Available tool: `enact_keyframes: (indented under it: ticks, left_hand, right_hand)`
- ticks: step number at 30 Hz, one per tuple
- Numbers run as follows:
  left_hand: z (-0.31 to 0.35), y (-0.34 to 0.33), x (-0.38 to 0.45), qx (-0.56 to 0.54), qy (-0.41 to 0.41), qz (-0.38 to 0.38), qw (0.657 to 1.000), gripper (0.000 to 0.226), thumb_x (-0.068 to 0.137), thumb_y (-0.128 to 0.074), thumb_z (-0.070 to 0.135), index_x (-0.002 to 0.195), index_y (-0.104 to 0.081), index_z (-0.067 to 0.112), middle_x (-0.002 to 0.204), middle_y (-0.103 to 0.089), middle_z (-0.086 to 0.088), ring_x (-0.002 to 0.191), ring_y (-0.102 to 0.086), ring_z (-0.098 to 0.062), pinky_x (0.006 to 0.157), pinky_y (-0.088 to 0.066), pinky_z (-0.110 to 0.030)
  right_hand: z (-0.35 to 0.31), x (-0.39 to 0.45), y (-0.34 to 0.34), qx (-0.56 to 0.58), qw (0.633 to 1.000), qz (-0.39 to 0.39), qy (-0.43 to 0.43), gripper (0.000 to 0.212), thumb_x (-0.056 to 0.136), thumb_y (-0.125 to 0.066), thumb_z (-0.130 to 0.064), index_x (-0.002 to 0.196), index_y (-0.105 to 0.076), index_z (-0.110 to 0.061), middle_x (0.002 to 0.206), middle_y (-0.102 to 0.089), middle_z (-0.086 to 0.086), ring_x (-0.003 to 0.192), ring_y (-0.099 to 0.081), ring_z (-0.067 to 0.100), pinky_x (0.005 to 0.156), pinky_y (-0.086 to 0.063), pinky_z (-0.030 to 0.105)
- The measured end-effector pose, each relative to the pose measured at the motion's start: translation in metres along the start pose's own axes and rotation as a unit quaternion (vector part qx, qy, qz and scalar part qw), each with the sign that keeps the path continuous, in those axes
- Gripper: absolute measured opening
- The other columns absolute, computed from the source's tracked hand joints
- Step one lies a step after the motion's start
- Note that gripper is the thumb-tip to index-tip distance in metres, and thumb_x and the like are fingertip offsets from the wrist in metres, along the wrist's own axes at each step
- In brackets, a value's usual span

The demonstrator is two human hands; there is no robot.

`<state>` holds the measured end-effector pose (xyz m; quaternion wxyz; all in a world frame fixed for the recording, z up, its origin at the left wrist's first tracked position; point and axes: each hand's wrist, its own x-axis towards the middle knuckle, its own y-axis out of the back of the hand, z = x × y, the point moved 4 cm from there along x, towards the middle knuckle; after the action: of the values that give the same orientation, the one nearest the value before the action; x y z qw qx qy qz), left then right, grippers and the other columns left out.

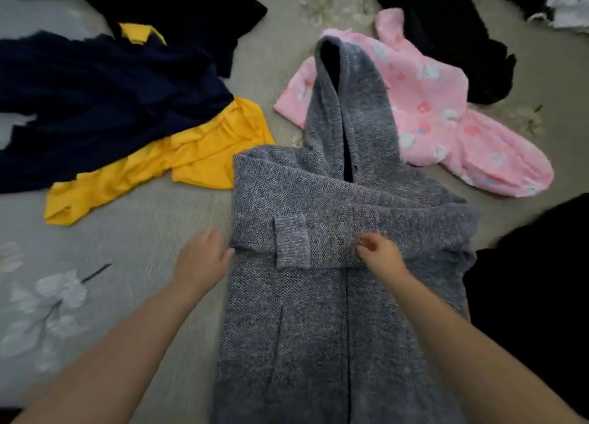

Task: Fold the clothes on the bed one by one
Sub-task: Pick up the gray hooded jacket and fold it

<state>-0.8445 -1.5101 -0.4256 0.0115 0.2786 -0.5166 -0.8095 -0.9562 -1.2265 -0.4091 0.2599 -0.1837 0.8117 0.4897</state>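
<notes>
A grey knitted hooded cardigan (334, 312) lies flat in front of me, hood pointing away. Both its sleeves are folded across the chest, one cuff (291, 243) lying on top. My left hand (200, 261) rests open at the cardigan's left edge, fingertips touching the folded sleeve. My right hand (381, 254) sits on the middle of the folded sleeve, its fingers curled and pinching the knit.
The bed cover (143, 232) is grey with pale flower prints. A yellow garment (178, 162) and a navy one (95, 98) lie to the left. A pink printed fleece (446, 114) lies behind the hood. Black clothes lie at the back (446, 34) and right (541, 280).
</notes>
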Motion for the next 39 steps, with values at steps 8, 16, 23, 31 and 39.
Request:
enact_keyframes:
  ticks: [8,16,23,31,39]
  left_hand:
    - [0.082,-0.052,0.04,-0.19,0.048,-0.083,0.977,0.079,0.088,-0.055,0.042,0.145,-0.013,0.007,0.142,-0.036,-0.014,0.129,-0.038,-0.029,0.1,-0.037,-0.038]
    - [0.1,-0.026,0.072,-0.377,0.077,-0.037,0.922,0.041,0.094,-0.047,0.013,0.133,-0.039,0.006,0.118,-0.054,-0.012,0.091,-0.056,-0.023,0.075,-0.046,-0.034]
    - [0.046,0.008,0.082,-0.494,0.211,-0.201,0.819,0.022,0.092,-0.042,-0.002,0.089,-0.055,0.016,0.091,-0.054,-0.004,0.063,-0.049,-0.014,0.038,-0.04,-0.017]
    - [0.037,0.022,0.058,-0.769,0.314,-0.137,0.54,0.016,0.075,-0.032,-0.007,0.072,-0.047,-0.003,0.056,-0.063,-0.018,0.044,-0.065,-0.019,0.039,-0.051,-0.02]
    - [0.04,0.013,0.089,-0.254,0.157,0.013,0.954,0.048,0.086,-0.062,0.026,0.124,-0.048,0.002,0.124,-0.053,-0.019,0.117,-0.047,-0.035,0.097,-0.041,-0.044]
  right_hand:
    - [0.08,0.004,0.028,-0.36,0.928,0.07,-0.059,0.062,0.09,-0.048,-0.023,0.145,-0.018,-0.018,0.148,-0.021,0.005,0.131,-0.028,0.028,0.1,-0.038,0.038]
    - [0.089,0.026,0.058,-0.353,0.925,0.121,-0.074,0.065,0.087,-0.055,-0.026,0.143,-0.023,-0.02,0.145,-0.028,0.008,0.128,-0.034,0.029,0.097,-0.037,0.039]
    - [0.038,0.049,0.087,-0.214,0.934,0.286,0.008,0.032,0.086,-0.045,-0.015,0.111,-0.065,-0.009,0.114,-0.063,0.016,0.115,-0.046,0.032,0.096,-0.019,0.037]
    - [-0.039,0.094,0.114,-0.176,0.944,0.276,0.022,0.03,0.094,-0.045,-0.02,0.118,-0.058,-0.009,0.12,-0.056,0.018,0.116,-0.044,0.033,0.098,-0.029,0.043]
    - [0.022,0.069,0.055,-0.292,0.948,0.129,0.023,0.063,0.091,-0.048,-0.038,0.143,-0.025,-0.012,0.15,-0.024,0.009,0.138,-0.021,0.025,0.111,-0.018,0.047]
